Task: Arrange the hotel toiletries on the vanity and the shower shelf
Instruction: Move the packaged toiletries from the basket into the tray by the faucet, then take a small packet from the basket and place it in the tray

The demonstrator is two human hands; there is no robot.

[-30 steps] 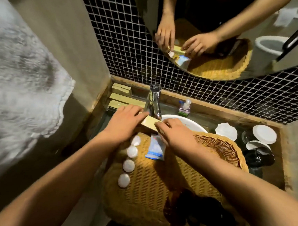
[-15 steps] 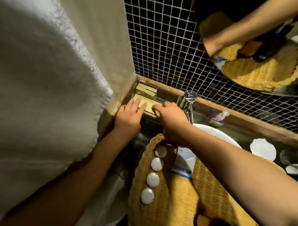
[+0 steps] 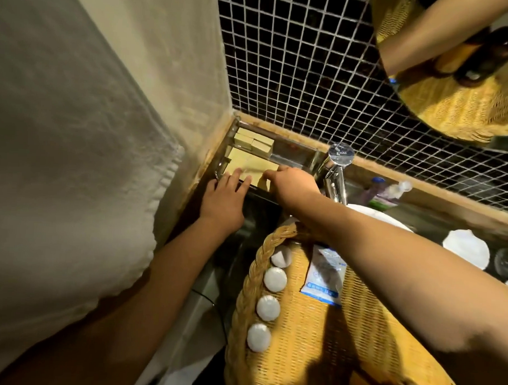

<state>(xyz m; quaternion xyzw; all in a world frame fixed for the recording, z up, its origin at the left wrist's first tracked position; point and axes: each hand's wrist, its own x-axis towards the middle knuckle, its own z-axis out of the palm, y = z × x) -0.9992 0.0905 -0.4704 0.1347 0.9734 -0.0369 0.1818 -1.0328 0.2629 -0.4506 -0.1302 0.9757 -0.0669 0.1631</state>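
Here, both hands work at the back left corner of the vanity surface (image 3: 438,218), where a small mirrored tray (image 3: 292,153) holds pale yellow toiletry boxes (image 3: 248,160). The left hand (image 3: 223,199) lies flat, its fingers extended and loosely spread, fingertips touching the near edge of the flat box in the tray; its grip closes on nothing. The right hand (image 3: 294,185) is curled over the right end of the same box, fingers bent downward against it; whether they pinch the box or merely press on it cannot be told. Two smaller boxes (image 3: 253,141) lie at the rear of the tray, against the tiled wall (image 3: 296,63). A chrome tap (image 3: 336,169) stands just right of the right hand, with a small bottle (image 3: 378,192) beyond it by the wall. A woven basket (image 3: 313,340) occupies the foreground under the right forearm; four white round caps (image 3: 268,306) sit in a row along its left rim, and a blue-and-white sachet (image 3: 324,277) lies beside them. A white towel (image 3: 58,169) hangs at left. White lids (image 3: 465,248) rest on the surface at far right.
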